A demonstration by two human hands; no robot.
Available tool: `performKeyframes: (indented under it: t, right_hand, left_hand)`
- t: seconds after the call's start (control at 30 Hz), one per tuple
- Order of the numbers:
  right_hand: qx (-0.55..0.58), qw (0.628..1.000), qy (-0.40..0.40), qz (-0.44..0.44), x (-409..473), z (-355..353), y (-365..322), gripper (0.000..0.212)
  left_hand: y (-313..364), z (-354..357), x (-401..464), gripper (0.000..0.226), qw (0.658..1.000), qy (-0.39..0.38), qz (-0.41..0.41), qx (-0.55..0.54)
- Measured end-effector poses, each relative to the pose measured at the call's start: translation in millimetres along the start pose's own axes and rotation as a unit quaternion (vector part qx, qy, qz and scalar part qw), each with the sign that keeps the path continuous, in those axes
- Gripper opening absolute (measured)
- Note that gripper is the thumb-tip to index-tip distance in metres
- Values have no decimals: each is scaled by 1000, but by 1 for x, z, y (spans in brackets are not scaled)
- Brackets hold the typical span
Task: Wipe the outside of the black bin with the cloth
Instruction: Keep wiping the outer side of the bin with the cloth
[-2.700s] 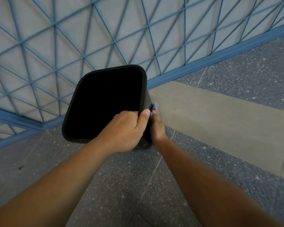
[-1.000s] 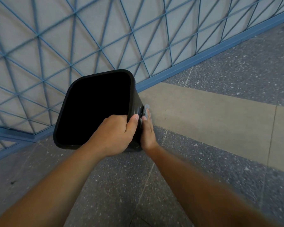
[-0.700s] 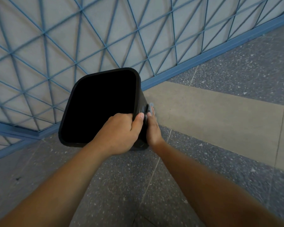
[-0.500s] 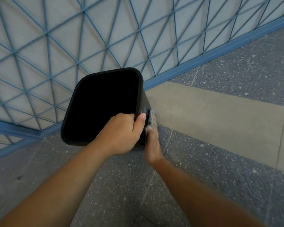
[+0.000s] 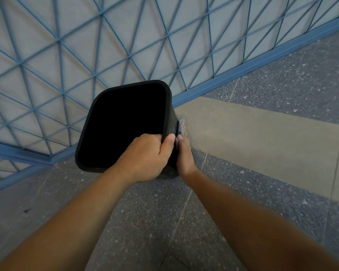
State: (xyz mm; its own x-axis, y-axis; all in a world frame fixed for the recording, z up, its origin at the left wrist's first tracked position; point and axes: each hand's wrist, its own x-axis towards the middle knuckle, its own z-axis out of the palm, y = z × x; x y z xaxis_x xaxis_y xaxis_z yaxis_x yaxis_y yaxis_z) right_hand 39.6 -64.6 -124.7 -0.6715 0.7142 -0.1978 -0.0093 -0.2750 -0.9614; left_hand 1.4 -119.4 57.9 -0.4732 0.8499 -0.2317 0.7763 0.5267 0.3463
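Black bin (image 5: pixel 123 124) on the floor (image 5: pixel 145 222), beside the blue fence (image 5: pixel 86 45). Left hand (image 5: pixel 145 157) curled over the bin's near rim. Right hand (image 5: pixel 184 153) flat, pressing cloth (image 5: pixel 181 127) on the bin's right side. Could tip if pushed hard; could drop the cloth.

Speckled dark grey floor (image 5: pixel 141 222) underfoot, thin seams crossing it, with a plain tan band (image 5: pixel 262 137) running across (smooth, no speckle). The black bin (image 5: pixel 171 116) stands on it beside the blue rail (image 5: pixel 243 68).
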Motion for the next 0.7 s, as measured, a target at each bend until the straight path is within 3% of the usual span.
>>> performKeyframes:
  t: [0.07, 0.17, 0.27, 0.33, 0.47, 0.53, 0.7]
  right_hand:
    - [41, 998, 14, -40, -12, 6, 11, 56]
    - [65, 997, 40, 4, -23, 10, 7, 47]
    - [50, 997, 35, 56, 3, 0, -10, 54]
    - [18, 999, 22, 38, 12, -1, -14, 62]
    - [66, 997, 26, 8, -16, 12, 0, 69]
    - [55, 997, 38, 35, -9, 10, 0, 79]
    - [27, 999, 20, 9, 24, 0, -20, 76]
  left_hand:
    - [0, -1, 0, 48, 1000, -4, 2, -6]
    - [-1, 0, 1, 48, 1000, 0, 5, -5]
    - [0, 0, 2, 47, 1000, 8, 6, 3]
    - [-1, 0, 3, 47, 1000, 6, 5, -1]
    - [-2, -1, 4, 49, 1000, 4, 6, -7]
    - [-3, 0, 4, 48, 1000, 6, 7, -6]
    - [0, -1, 2, 47, 1000, 11, 4, -3]
